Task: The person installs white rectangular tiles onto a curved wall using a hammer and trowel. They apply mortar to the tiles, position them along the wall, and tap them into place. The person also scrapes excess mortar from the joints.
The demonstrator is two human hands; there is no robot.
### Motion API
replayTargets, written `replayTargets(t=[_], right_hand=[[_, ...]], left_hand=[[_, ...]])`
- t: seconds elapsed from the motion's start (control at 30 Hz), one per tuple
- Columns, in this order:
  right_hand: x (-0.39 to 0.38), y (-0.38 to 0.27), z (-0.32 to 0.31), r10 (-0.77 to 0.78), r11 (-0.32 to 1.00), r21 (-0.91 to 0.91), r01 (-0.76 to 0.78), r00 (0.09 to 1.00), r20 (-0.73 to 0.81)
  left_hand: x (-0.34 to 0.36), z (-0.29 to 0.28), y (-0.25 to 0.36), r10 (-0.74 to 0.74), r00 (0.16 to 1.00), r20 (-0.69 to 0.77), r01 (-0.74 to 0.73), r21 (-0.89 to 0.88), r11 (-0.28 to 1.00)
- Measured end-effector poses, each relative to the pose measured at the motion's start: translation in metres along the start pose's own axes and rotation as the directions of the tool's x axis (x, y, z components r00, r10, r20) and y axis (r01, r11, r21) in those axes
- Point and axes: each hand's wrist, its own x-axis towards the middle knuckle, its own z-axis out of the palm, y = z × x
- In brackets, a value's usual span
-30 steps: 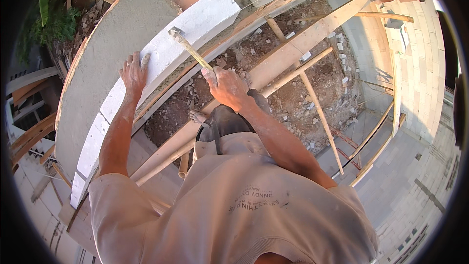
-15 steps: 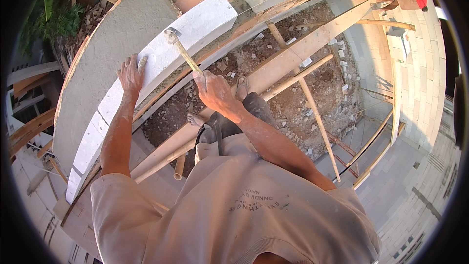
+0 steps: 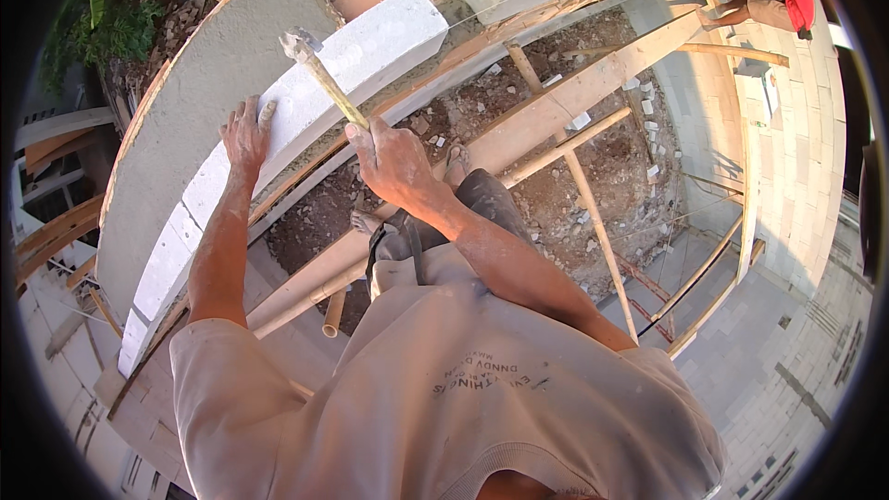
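Note:
A hammer (image 3: pixel 326 85) with a pale wooden handle is gripped in my right hand (image 3: pixel 396 159), its mortar-smeared head held over the far side of a white block (image 3: pixel 370 42). The block lies lengthwise in a row of similar white blocks (image 3: pixel 171 250) along a wall top. My left hand (image 3: pixel 245 134), dusty and with fingers stretched out, rests flat on the row, on the near part of that block. Grey mortar (image 3: pixel 222 46) covers the slab beyond the row.
Below me a wooden plank (image 3: pixel 574 93) and bamboo poles (image 3: pixel 593 190) span a pit of soil and rubble (image 3: pixel 611 208); my feet are on the plank. A taut string runs past the block's end. Another person in red (image 3: pixel 798 0) is at the far right by a pale block wall (image 3: pixel 787 148).
The hammer and my right hand have moved up and to the left; its head now hangs farther over the mortar slab. My left hand stays on the block.

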Motion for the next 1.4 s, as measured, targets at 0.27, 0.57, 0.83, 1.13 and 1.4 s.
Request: replayTargets(t=[0.27,0.57,0.83,1.13,1.4], right_hand=[[0.002,0.064,0.030,0.011,0.991,-0.137,-0.004,0.999,0.052],[-0.083,0.100,-0.054,-0.056,0.998,0.002,0.056,0.998,0.010],[-0.239,0.199,-0.091,0.571,0.785,-0.313,-0.534,0.821,0.031],[-0.286,0.228,-0.057,0.571,0.810,-0.082,-0.580,0.814,-0.110],[-0.281,0.212,-0.043,0.500,0.841,-0.134,-0.524,0.848,-0.175]], left_hand=[[0.012,-0.002,0.004,0.016,0.998,-0.069,-0.017,-0.011,1.000],[-0.001,-0.002,0.008,0.020,0.982,-0.188,-0.020,-0.001,1.000],[-0.069,0.012,0.068,0.207,0.822,-0.530,-0.261,-0.029,0.965],[-0.074,-0.002,0.066,0.181,0.794,-0.581,-0.305,-0.122,0.945],[-0.077,-0.036,0.046,-0.045,0.897,-0.441,-0.130,-0.359,0.924]])
